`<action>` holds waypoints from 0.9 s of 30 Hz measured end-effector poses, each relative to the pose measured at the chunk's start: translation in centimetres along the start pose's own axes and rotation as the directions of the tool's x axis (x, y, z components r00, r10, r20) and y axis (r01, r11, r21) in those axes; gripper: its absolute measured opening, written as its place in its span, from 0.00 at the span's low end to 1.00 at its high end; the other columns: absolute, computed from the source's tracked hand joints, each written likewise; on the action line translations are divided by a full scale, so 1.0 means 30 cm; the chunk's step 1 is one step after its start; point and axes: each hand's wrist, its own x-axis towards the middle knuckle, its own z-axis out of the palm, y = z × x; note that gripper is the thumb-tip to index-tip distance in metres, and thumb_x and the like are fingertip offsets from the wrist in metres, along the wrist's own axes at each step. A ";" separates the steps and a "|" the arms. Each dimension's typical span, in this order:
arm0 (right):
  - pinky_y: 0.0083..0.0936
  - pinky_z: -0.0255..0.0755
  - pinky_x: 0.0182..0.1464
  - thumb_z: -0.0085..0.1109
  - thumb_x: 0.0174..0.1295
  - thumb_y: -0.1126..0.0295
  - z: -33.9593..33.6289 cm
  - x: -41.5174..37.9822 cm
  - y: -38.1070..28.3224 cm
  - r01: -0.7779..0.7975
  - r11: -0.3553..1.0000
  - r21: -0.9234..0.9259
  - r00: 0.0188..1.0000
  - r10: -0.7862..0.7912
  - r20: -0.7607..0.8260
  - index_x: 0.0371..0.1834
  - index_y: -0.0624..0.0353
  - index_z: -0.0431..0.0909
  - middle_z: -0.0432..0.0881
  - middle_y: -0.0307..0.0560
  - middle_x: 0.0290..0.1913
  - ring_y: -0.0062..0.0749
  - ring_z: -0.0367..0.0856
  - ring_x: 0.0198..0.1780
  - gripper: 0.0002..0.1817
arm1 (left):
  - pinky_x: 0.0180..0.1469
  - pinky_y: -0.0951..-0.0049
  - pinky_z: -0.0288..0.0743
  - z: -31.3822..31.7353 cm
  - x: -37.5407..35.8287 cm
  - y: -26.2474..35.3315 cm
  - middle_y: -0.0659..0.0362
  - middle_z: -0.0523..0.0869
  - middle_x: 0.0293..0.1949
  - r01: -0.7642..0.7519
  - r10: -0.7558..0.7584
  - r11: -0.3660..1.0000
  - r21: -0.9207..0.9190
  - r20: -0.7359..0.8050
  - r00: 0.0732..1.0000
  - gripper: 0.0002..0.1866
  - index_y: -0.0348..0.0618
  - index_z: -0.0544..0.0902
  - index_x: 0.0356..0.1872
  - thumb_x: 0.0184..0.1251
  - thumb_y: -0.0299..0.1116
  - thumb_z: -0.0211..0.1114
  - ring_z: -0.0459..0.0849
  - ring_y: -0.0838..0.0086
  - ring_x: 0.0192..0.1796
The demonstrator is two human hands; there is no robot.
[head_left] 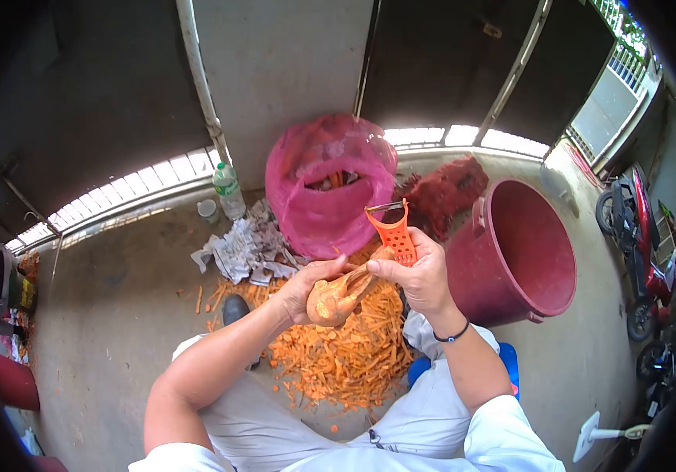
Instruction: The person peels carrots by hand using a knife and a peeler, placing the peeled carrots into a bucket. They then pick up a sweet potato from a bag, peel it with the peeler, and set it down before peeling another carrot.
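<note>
My left hand (306, 293) is closed around the thick end of a knobbly orange root (334, 300), held above a heap of orange peelings (342, 354) on the floor. My right hand (424, 275) grips an orange peeler (392, 233) with a metal blade at its top, pointing up and away. The thumb of my right hand also touches the narrow end of the root. Its surface looks mostly peeled, with a few brownish patches.
Beyond the heap stands a pink plastic bag (330, 212), with a red net sack (452, 189) and a large red bucket (511, 252) to its right. Crumpled paper (245, 248), a bottle (229, 193) and a white cup (207, 209) are on the left. Motorcycles (639, 236) stand far right.
</note>
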 end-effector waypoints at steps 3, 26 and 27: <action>0.18 0.80 0.46 0.80 0.58 0.75 -0.055 -0.016 0.053 0.010 0.986 -0.167 0.996 -0.025 -0.084 0.55 0.64 0.80 0.88 0.37 0.40 0.16 0.84 0.40 0.23 | 0.44 0.57 0.91 0.033 -0.002 -0.037 0.50 0.87 0.53 -0.049 0.059 0.992 0.116 -0.086 0.995 0.33 0.38 0.75 0.68 0.75 0.54 0.65 0.91 0.62 0.48; 0.20 0.81 0.51 0.80 0.58 0.79 -0.129 -0.051 0.026 0.232 0.942 -0.244 0.964 -0.257 -0.074 0.55 0.64 0.77 0.86 0.39 0.44 0.19 0.86 0.45 0.24 | 0.73 0.57 0.71 0.033 0.035 -0.074 0.40 0.78 0.71 -0.447 0.690 0.009 0.895 0.318 0.651 0.33 0.44 0.83 0.65 0.56 0.35 0.83 0.78 0.50 0.73; 0.20 0.81 0.51 0.80 0.58 0.79 -0.131 -0.051 0.024 0.232 0.947 -0.224 0.965 -0.252 -0.068 0.56 0.64 0.77 0.85 0.39 0.44 0.19 0.86 0.45 0.25 | 0.73 0.57 0.72 0.031 0.036 -0.066 0.40 0.78 0.71 -0.455 0.682 0.015 0.890 0.324 0.656 0.33 0.44 0.83 0.66 0.57 0.34 0.83 0.79 0.50 0.72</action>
